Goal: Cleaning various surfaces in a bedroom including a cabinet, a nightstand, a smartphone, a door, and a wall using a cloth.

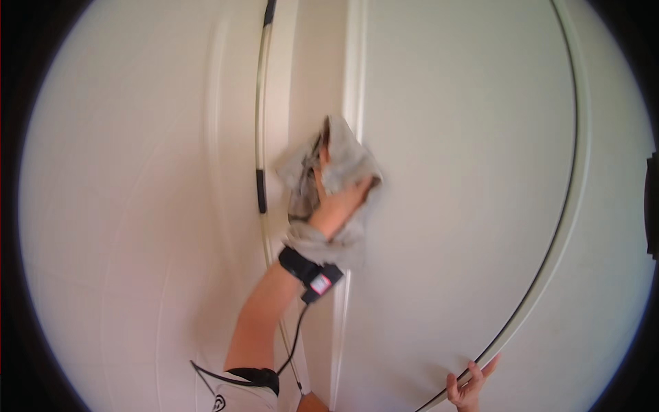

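Observation:
My left hand holds a crumpled grey cloth against a pale vertical frame strip and the recess beside it. Part of the cloth hangs around my wrist, and its folds cover some of my fingers. At the lower right, my right hand has its fingers curled on the edge of a large white door panel, by a dark seam line. That hand is cut off by the bottom of the view.
A black strap with a small device sits on my left wrist, its cable running down to my sleeve. Left of the cloth runs a thin metallic strip with black pieces. A pale wall-like surface fills the left side.

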The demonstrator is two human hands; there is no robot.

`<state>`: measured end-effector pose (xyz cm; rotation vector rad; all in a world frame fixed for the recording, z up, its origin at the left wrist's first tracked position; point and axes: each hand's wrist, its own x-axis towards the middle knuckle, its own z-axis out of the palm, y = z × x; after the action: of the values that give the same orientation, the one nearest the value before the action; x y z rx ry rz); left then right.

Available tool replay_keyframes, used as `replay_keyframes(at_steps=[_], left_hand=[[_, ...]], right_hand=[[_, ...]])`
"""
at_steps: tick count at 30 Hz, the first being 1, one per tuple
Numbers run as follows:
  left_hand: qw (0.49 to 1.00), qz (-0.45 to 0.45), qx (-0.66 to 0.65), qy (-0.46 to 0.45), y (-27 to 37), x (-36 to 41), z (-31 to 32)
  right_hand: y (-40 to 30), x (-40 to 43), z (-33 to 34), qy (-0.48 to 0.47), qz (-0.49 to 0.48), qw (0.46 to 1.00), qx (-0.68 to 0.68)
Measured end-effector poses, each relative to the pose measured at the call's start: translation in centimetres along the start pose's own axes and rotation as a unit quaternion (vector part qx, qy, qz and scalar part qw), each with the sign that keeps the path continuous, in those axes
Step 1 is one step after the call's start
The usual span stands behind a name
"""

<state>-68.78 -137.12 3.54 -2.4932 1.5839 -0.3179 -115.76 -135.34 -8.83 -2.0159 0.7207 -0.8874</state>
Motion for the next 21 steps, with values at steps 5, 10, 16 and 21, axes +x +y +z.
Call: replay_keyframes(at_steps=[5,10,16,21], left_hand=[[0.990,-0.108,-0.056,0.067,-5.0,4.7,1.3],[0.937,-0.270,-0.134,0.177,-11.0,7.2,4.8],[0.923,-0.206,-0.282,0.161,-11.3,3.8,16.3],[0.935,-0.133,-0.266,0.193,-12.1,10.9,17.7]], right_hand=[[0.5,-6.2,4.8,-0.082,0.047,0.995,0.023],[5.0,-13.2,10.9,-0.158,-0.050,0.986,0.025],[10.4,-17.5,16.7,-0.207,0.074,0.958,0.184],[11.9,-10.4,20.1,-0.227,0.058,0.950,0.207]])
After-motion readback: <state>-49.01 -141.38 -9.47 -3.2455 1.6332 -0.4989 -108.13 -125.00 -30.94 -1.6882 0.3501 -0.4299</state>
